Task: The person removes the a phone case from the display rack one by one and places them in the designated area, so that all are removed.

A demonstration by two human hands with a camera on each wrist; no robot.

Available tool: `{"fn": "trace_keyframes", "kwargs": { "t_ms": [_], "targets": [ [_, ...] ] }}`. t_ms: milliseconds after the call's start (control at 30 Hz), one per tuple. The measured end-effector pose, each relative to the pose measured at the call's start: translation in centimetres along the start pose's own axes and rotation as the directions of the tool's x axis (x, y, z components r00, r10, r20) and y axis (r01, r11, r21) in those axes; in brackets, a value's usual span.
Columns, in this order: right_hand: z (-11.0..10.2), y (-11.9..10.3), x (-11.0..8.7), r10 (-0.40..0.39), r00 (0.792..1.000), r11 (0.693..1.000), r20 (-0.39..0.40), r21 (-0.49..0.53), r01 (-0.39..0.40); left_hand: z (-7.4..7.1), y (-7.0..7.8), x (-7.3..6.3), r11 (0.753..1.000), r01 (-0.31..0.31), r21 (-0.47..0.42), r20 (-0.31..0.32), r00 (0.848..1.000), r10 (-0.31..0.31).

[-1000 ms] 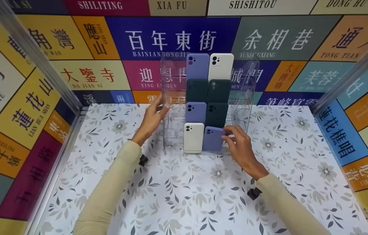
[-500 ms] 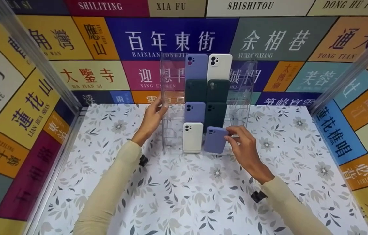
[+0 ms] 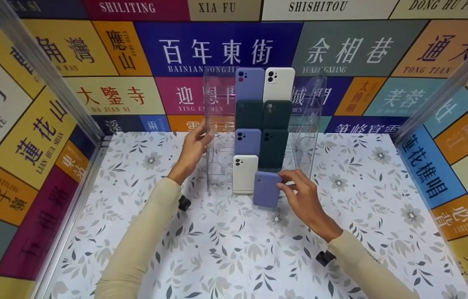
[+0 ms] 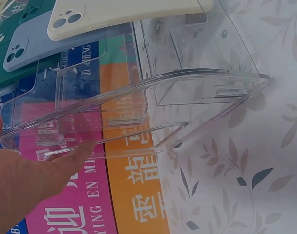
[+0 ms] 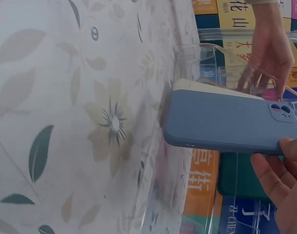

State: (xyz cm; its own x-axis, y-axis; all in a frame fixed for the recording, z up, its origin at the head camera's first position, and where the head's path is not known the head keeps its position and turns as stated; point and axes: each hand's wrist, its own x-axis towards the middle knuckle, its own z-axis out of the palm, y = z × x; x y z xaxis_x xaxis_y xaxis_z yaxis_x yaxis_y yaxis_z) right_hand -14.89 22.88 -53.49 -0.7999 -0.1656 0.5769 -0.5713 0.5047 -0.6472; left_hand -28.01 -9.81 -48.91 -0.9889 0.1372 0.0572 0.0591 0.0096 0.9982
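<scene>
The purple phone case (image 3: 266,191) should be light, slightly flexible, grippy and hard to break, so its edges suit a pinch. My right hand (image 3: 302,199) clamps 1 long edge near the camera end, thumb and fingertips nearly together. It's in front of the clear rack (image 4: 197,73), just beside the white case (image 3: 245,176); my left hand (image 3: 192,153) grips the rack's side.
</scene>
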Motion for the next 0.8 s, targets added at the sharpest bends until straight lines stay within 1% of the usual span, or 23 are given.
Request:
{"fn": "trace_keyframes", "kwargs": {
  "t_ms": [67, 267, 433, 633, 800],
  "targets": [
    [0.3, -0.1, -0.3, 0.006, 1.0, 1.0, 0.015, 0.003, -0.006, 0.0, 0.0, 0.0, 1.0, -0.001, -0.004, 0.0, 1.0, 0.001],
    [1.3, -0.2, -0.8, 0.016, 0.999, 0.999, 0.045, 0.028, -0.017, 0.1, 0.0, 0.0, 1.0, -0.006, 0.024, -0.009, 1.0, 0.006],
    [2.3, -0.4, -1.0, 0.025, 0.998, 0.998, 0.062, 0.055, -0.029, 0.1, 0.0, -0.2, 1.0, -0.001, 0.017, -0.005, 1.0, 0.001],
    [3.6, -0.8, -1.0, 0.078, 0.994, 0.992, 0.079, 0.094, -0.085, 0.0, 0.0, -0.2, 1.0, 0.0, 0.031, 0.005, 1.0, 0.0],
    [4.8, -1.0, -1.0, 0.138, 0.987, 0.973, 0.087, 0.172, -0.152, 0.1, 0.0, -0.1, 1.0, -0.003, 0.026, -0.002, 1.0, 0.003]
  ]
}}
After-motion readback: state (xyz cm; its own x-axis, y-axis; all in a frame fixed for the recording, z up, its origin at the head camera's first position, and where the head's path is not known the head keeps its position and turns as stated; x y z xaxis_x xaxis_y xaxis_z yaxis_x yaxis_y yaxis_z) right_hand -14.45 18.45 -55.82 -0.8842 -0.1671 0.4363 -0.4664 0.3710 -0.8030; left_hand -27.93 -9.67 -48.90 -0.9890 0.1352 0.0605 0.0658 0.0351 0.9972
